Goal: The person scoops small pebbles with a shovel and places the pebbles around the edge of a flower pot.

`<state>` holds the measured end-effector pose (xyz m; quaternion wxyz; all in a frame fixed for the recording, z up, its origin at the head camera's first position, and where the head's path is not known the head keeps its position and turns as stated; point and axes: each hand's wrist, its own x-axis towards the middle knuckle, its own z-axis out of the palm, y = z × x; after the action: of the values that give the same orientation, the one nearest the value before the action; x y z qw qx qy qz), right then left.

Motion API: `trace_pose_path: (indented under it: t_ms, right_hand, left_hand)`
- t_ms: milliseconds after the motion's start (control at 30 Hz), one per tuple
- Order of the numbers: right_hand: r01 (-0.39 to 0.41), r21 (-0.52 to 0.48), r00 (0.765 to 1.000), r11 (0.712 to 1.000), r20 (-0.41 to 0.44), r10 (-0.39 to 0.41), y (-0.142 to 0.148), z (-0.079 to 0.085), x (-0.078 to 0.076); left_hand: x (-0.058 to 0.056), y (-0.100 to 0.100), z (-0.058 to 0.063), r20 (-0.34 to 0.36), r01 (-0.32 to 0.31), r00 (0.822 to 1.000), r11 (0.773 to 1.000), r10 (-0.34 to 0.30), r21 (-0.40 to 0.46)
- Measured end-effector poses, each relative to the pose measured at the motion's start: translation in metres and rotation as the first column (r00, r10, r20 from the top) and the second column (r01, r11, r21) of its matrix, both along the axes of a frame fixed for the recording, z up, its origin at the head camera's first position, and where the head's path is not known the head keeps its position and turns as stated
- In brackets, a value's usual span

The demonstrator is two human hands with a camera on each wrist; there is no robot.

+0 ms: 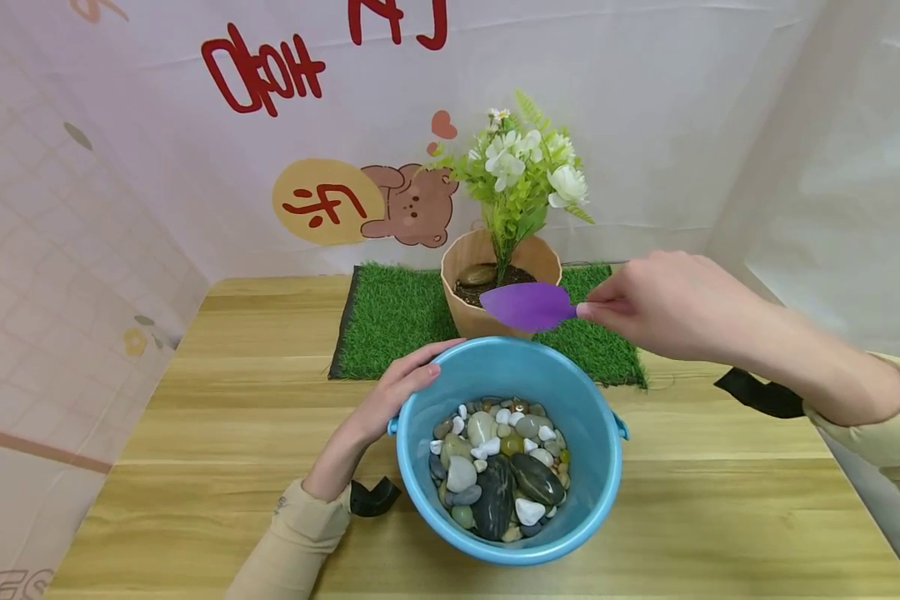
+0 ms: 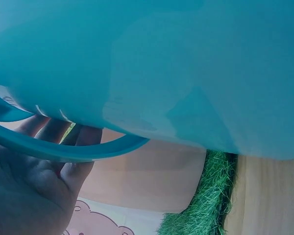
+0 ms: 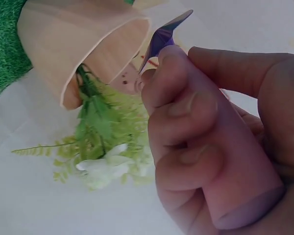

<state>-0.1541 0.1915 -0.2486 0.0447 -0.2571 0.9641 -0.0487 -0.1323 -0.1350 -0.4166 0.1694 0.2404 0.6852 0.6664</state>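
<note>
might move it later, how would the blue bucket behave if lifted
The blue bucket is probably heavy, given the many stones inside. Its smooth, glossy surface may be slippery. The stones seem loose, so would likely shift if tilted.

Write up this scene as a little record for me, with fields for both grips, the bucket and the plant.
Left grip: holds the rim of the blue bucket
Right grip: curled round the handle of the purple trowel
Bucket contents: stones, dark, grey and white
Plant: white flowers in a tan pot
Trowel: raised, blade overlapping the pot in the head view
Surface: green mat under the pot, on a wooden table
</note>
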Motion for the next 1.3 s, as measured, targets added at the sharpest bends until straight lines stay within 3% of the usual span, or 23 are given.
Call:
trace_pose_path:
  t_ms: [267,533,867,1133,1300]
  right_hand:
    - [-0.083,-0.023,0.993,0.996,-0.087,0.080,0.001,-0.005,0.028]
    - [-0.170,-0.012,0.982,0.985,-0.089,0.168,-0.003,-0.017,0.045]
    - [-0.306,0.028,0.950,0.952,-0.058,0.307,-0.003,-0.033,0.052]
    - [-0.343,0.095,0.933,0.935,-0.078,0.351,-0.006,-0.047,0.057]
    - [-0.376,0.087,0.923,0.923,-0.053,0.381,-0.008,-0.053,0.058]
  left_hand:
    - [0.000,-0.001,-0.001,0.006,-0.018,1.000,0.999,0.018,-0.038]
    - [0.003,-0.003,-0.001,0.015,0.000,1.000,1.000,0.001,-0.020]
    - [0.000,0.000,-0.001,-0.010,0.000,1.000,1.000,0.000,-0.007]
    - [0.000,0.000,0.001,0.008,-0.007,1.000,1.000,0.007,-0.007]
    - [0.000,0.000,0.000,0.020,-0.005,1.000,1.000,0.005,-0.002]
